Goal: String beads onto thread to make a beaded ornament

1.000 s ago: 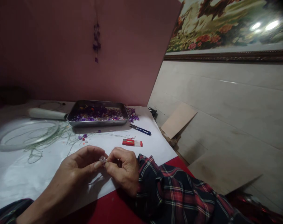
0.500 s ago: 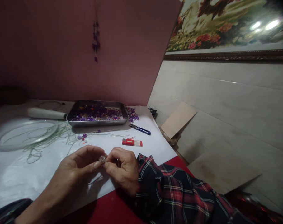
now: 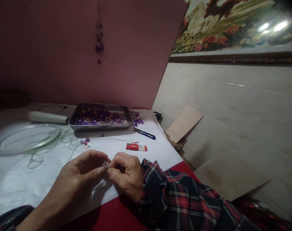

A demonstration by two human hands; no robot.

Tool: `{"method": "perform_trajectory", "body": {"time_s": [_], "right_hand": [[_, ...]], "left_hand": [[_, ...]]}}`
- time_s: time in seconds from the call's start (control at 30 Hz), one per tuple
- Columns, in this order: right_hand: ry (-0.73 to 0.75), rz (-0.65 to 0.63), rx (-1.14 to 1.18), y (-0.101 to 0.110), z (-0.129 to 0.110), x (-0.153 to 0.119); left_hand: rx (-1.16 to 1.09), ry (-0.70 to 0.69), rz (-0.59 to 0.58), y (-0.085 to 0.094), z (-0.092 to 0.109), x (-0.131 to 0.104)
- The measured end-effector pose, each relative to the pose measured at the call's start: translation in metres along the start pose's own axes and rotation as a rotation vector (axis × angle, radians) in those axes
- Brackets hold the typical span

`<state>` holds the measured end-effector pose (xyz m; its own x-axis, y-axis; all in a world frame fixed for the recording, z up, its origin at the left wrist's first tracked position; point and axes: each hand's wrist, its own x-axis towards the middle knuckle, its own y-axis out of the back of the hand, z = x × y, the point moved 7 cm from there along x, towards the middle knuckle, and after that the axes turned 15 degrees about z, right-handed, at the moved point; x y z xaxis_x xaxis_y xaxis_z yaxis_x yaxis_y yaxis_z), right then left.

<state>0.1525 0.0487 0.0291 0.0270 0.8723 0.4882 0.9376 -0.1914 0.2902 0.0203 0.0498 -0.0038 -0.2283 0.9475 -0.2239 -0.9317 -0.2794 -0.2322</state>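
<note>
Nearer me than the metal tray (image 3: 101,127), my left hand (image 3: 75,171) and right hand (image 3: 128,175) both pinched a clear beadlike piece (image 3: 105,164).

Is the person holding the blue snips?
No, the blue snips lie on the white sheet, while the left hand and right hand hold a clear piece.

One left hand (image 3: 79,173), one right hand (image 3: 126,175), one clear piece (image 3: 105,164)
One tray (image 3: 101,127); toward the table's (image 3: 161,157) right edge, one lighter (image 3: 136,147), one snipper (image 3: 145,133).
</note>
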Motion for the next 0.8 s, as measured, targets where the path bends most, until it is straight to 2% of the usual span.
{"method": "perform_trajectory", "body": {"time_s": [0.2,0.4,0.53,0.8], "right_hand": [[-0.005,0.018,-0.001,0.0016,-0.0005,0.0019],[-0.018,0.050,0.014,0.0018,-0.0005,0.0019],[-0.021,0.077,-0.010,0.0025,-0.0001,0.0026],[-0.037,0.120,-0.009,0.0058,-0.0008,0.0031]], "left_hand": [[-0.058,0.047,-0.011,-0.0015,-0.0044,-0.0012],[-0.004,0.047,0.026,0.0022,-0.0024,0.0006],[0.024,0.107,-0.011,0.0028,-0.0064,0.0025],[-0.031,0.144,-0.020,-0.0020,-0.0047,-0.0013]]}}
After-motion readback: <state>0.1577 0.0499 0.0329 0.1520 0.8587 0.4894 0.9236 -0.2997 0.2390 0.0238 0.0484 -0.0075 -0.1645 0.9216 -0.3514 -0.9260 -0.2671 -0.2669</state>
